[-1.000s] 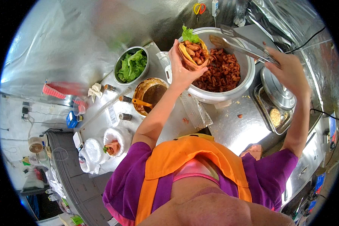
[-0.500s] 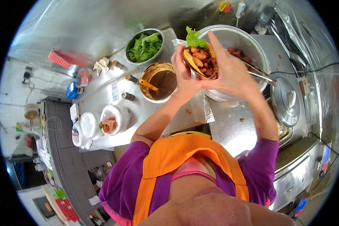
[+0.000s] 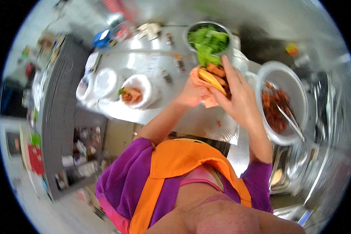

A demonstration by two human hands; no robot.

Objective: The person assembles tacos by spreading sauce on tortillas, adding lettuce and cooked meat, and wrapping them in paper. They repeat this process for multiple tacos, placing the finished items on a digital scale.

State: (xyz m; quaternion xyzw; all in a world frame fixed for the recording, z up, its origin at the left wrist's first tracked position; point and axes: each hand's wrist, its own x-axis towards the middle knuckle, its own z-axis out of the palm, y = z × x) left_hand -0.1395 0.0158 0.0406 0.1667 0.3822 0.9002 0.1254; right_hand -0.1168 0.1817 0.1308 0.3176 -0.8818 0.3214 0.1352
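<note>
Between my two hands is a taco (image 3: 213, 78), a folded yellow shell filled with browned meat pieces and a lettuce leaf at its upper end. Pinkish paper wraps its lower left side. My left hand (image 3: 192, 93) is closed around the paper side. From the right, my right hand (image 3: 240, 93) grips the taco, thumb across its front and fingers stretched along the far side. Just beyond stands a metal bowl (image 3: 187, 38) of green lettuce (image 3: 210, 36), its leaves overlapping the taco's lettuce in view. The sauce bowl is hidden behind my hands and the taco.
At right, a large pot (image 3: 302, 93) holds red-brown meat (image 3: 275, 111) with metal tongs (image 3: 290, 119) in it. A white lined tub (image 3: 149, 95) at left contains another wrapped taco (image 3: 132, 96). Small jars (image 3: 166, 76) stand on the metal table (image 3: 152, 64). A grey shelf unit (image 3: 60, 97) is further left.
My view has swung rightward, so the table's things sit differently. The taco, still in both hands, is now lower in view and near the lettuce bowl, with pinkish paper showing around it.
</note>
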